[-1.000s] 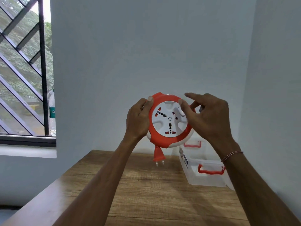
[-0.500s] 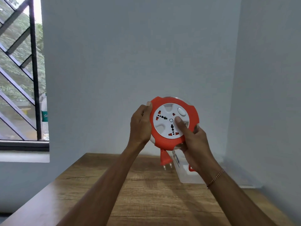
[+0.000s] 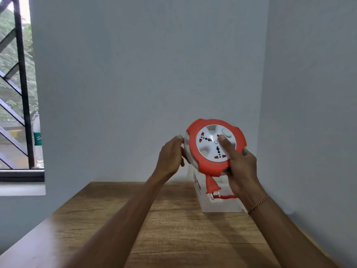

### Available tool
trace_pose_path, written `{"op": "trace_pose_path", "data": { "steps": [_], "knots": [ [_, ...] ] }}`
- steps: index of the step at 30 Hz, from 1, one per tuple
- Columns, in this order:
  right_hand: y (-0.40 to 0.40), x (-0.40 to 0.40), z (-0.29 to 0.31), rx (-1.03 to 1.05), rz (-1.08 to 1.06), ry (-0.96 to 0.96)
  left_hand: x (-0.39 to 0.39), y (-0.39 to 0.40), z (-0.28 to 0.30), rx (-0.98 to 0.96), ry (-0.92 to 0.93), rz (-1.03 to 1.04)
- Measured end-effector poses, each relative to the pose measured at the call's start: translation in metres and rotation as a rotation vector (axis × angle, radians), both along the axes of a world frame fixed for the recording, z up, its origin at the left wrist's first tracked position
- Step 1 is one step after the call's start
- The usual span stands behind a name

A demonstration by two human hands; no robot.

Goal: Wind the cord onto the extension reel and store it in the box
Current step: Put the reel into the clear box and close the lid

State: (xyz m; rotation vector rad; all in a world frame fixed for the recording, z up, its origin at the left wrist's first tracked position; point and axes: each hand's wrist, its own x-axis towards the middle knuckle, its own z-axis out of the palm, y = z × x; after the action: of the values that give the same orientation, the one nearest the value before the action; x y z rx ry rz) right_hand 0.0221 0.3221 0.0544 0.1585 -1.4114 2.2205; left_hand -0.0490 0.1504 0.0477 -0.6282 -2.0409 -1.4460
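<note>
Orange reel (image 3: 210, 146) gripped between both hands' fingers (image 3: 225, 146).

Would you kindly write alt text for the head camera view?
Two bare hands hold an orange-and-white extension reel above a clear box on a wooden table, its plug dangling.

a plain room, likely a home. bare pale walls (image 3: 144, 74) meet in a corner above a wooden table (image 3: 173, 229). a barred window (image 3: 19, 103) shows trees outside
</note>
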Motion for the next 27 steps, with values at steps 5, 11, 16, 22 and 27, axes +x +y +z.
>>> {"op": "trace_pose_path", "data": {
  "steps": [5, 11, 16, 22, 27],
  "knots": [
    [0.019, -0.002, 0.007, 0.019, -0.002, 0.010, -0.013, 0.007, -0.034, -0.531, -0.054, 0.013],
    [0.030, -0.010, 0.009, 0.038, -0.021, -0.007, -0.003, 0.037, -0.055, -0.765, -0.039, -0.012],
    [0.037, -0.010, 0.008, 0.053, -0.029, -0.035, -0.006, 0.036, -0.057, -0.786, -0.060, -0.059],
    [0.035, -0.007, 0.005, 0.069, -0.009, -0.052, -0.007, -0.003, -0.054, -0.835, -0.025, -0.011],
    [0.021, -0.005, 0.000, 0.072, 0.013, -0.069, -0.002, -0.054, -0.045, -0.869, -0.212, 0.031]
  ]
}}
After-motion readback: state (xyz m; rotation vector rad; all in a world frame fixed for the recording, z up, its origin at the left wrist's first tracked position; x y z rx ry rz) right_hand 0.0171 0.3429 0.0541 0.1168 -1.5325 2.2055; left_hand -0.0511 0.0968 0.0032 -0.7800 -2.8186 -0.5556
